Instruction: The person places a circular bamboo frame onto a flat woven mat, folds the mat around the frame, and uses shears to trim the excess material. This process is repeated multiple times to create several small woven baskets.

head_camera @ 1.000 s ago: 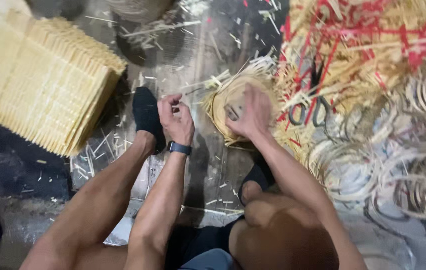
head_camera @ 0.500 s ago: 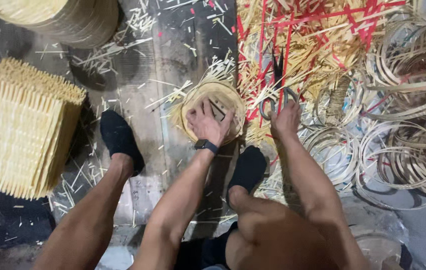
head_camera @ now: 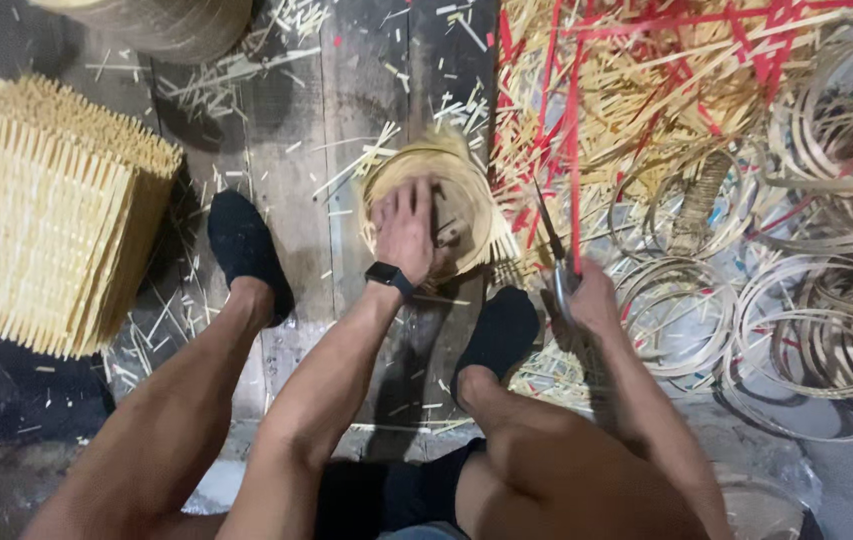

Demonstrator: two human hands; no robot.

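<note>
A person holds a small round basket made of pale bamboo strips (head_camera: 451,200) down on the dark wooden floor (head_camera: 296,180), between two feet in black socks (head_camera: 246,250).

The left hand (head_camera: 406,225) lies flat on the basket with fingers spread, pressing it and not gripping. The right hand (head_camera: 586,295) is closed around thin metal scissors (head_camera: 551,240), beside a pile of yellow and red strips (head_camera: 646,90). To do this well, the basket should stay pinned firmly and the blades should keep away from the fingers.
</note>
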